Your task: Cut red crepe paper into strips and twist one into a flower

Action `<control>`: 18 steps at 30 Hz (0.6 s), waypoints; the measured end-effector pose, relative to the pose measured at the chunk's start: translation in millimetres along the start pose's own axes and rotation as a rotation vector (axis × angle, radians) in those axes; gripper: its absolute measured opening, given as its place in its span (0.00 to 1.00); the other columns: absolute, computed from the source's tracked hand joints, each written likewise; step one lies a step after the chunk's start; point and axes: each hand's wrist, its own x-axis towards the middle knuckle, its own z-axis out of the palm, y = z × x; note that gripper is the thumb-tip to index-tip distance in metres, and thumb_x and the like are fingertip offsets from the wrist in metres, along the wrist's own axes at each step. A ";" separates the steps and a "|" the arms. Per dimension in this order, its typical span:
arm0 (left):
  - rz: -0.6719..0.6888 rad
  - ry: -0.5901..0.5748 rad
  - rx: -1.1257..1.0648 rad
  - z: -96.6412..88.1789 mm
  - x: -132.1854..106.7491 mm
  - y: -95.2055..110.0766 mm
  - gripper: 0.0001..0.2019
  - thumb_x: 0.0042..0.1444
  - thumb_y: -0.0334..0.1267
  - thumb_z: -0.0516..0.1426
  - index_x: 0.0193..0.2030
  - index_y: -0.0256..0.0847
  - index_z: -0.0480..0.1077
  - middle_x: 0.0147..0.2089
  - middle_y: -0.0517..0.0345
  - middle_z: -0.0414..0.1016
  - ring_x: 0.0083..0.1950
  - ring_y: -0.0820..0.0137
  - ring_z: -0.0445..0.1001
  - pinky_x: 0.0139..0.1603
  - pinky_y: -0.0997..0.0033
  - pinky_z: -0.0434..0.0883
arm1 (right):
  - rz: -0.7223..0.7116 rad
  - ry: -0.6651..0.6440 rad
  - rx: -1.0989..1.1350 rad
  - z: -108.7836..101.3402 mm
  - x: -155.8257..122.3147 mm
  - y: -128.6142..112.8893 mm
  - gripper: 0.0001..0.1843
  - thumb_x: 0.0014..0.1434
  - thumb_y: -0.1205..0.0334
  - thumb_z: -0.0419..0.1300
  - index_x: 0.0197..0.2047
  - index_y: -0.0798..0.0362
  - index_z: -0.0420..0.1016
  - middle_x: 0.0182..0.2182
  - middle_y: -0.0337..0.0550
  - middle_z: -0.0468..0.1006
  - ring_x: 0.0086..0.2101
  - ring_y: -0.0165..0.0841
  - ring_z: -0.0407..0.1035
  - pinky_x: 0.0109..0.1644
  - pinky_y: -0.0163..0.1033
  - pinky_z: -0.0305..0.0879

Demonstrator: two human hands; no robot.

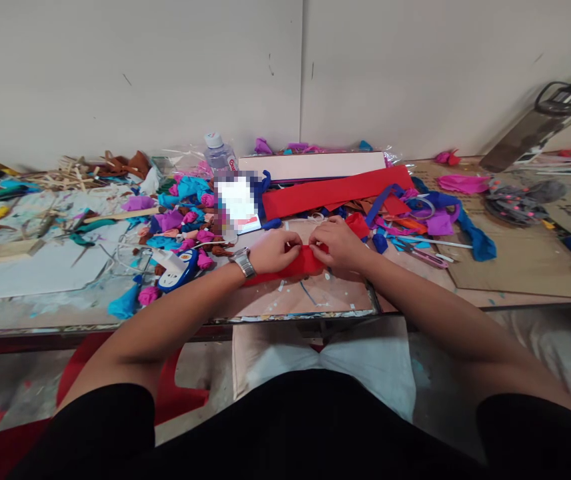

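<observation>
Both my hands are at a strip of red crepe paper (308, 262) close to the table's front edge. My left hand (281, 250), with a metal watch on its wrist, pinches the strip's upper edge. Beside it, my right hand (333, 243) pinches the same strip near its right end. Part of the strip runs leftward under my left wrist. Just behind my hands lies a longer flat red strip (338, 192). A phone (238, 203) with a lit screen rests to the left of it, its surroundings blurred out.
A clear bottle (220, 157) stands behind the phone. Crumpled colored paper pieces (185, 220) and a blue-white power socket (179, 270) lie left. Pink-handled scissors (425, 255) and brown cardboard (490, 260) are right. A wall (165, 80) closes off the back.
</observation>
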 end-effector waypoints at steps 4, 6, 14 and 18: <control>-0.005 -0.035 -0.015 0.2 0.6 -0.9 0.15 0.63 0.40 0.54 0.41 0.39 0.82 0.37 0.53 0.83 0.36 0.66 0.75 0.40 0.65 0.67 | 0.000 -0.012 -0.023 -1.0 0.3 -0.2 0.04 0.62 0.64 0.60 0.35 0.52 0.75 0.33 0.45 0.83 0.38 0.41 0.72 0.53 0.51 0.53; -0.011 -0.032 -0.025 0.4 0.5 -1.0 0.14 0.63 0.40 0.54 0.41 0.39 0.81 0.38 0.53 0.83 0.36 0.66 0.75 0.39 0.65 0.66 | -0.010 -0.019 -0.018 -1.4 0.2 -0.2 0.04 0.62 0.64 0.60 0.36 0.52 0.75 0.33 0.44 0.83 0.38 0.41 0.72 0.53 0.50 0.53; 0.028 -0.062 -0.115 1.4 -0.1 0.5 0.16 0.65 0.44 0.54 0.40 0.39 0.81 0.35 0.55 0.82 0.33 0.69 0.73 0.37 0.67 0.65 | -0.041 -0.022 0.016 1.0 -0.4 -0.7 0.05 0.65 0.63 0.60 0.37 0.51 0.76 0.34 0.43 0.83 0.38 0.40 0.72 0.54 0.50 0.54; 0.016 -0.071 -0.109 -0.5 -0.2 0.6 0.15 0.64 0.43 0.55 0.40 0.38 0.81 0.34 0.56 0.82 0.32 0.70 0.72 0.36 0.68 0.64 | -0.048 -0.023 0.040 -0.1 -0.8 -1.7 0.05 0.65 0.63 0.59 0.38 0.51 0.76 0.34 0.42 0.83 0.38 0.39 0.72 0.56 0.50 0.54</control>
